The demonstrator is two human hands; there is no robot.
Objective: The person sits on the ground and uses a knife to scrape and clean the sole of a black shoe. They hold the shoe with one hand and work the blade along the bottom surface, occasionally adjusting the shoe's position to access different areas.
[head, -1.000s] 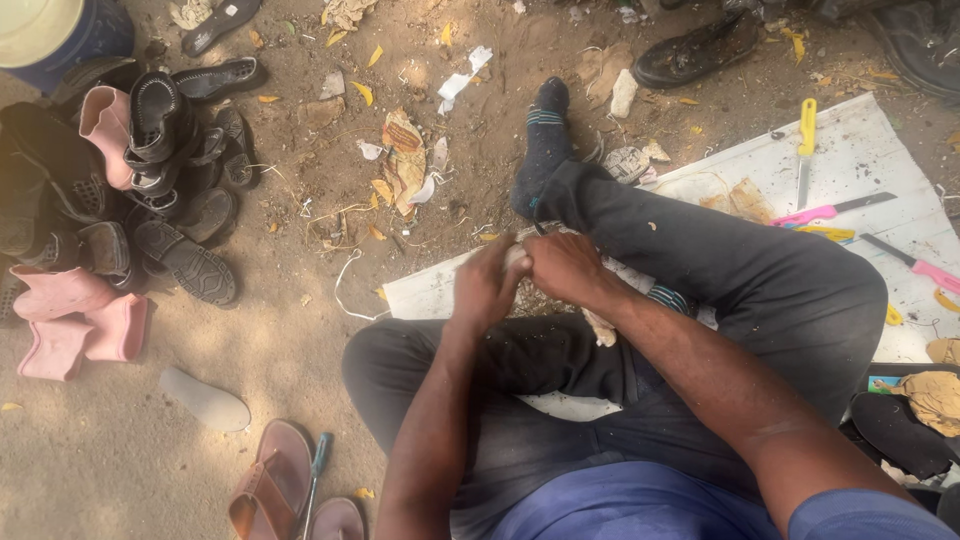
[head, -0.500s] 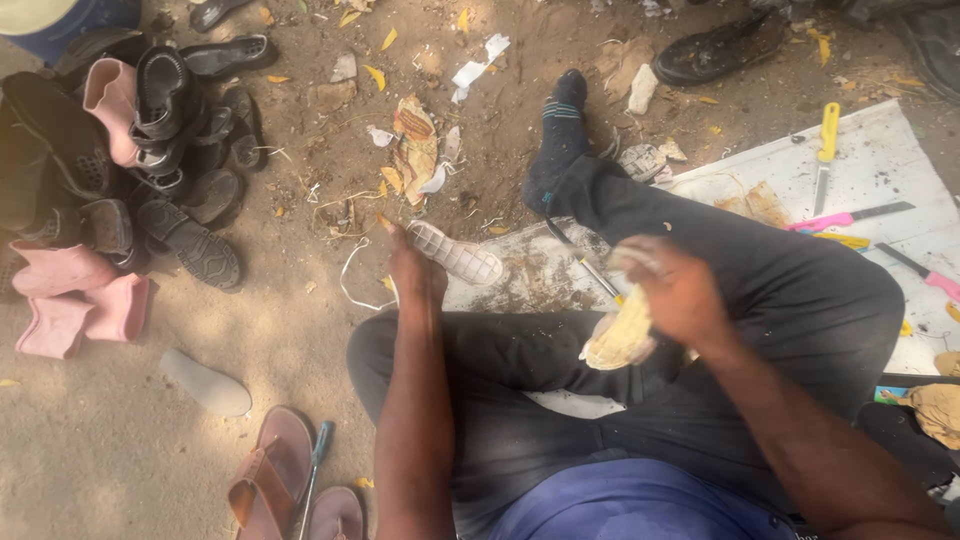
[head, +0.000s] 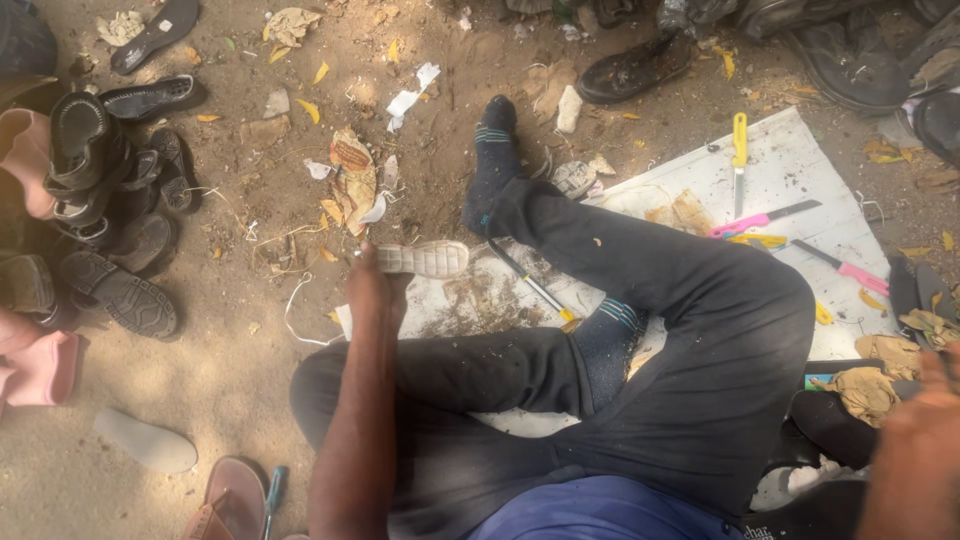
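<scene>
I sit cross-legged on sandy ground in dark trousers and socks. My left hand [head: 372,285] is stretched forward and holds a pale shoe sole [head: 423,259] by one end, tread side up, just above the near edge of a white sheet [head: 790,170]. My right hand [head: 925,425] is out at the far right edge, fingers spread, hovering over a crumpled tan rag [head: 865,388]; I see nothing held in it. A thin tool with a yellow handle [head: 530,283] lies on the sheet between the sole and my leg.
A pile of dark sandals and shoes [head: 105,210] sits at the left with pink footwear [head: 40,365] below it. Yellow and pink-handled knives [head: 760,218] lie on the sheet. A loose pale insole [head: 145,442] and brown sandal [head: 235,495] lie near my left knee. Black shoes [head: 630,68] sit beyond.
Both hands were together at my knee, then parted. My left hand has carried the sole out to the left front; my right hand has swung to the far right and let go of the tan piece.
</scene>
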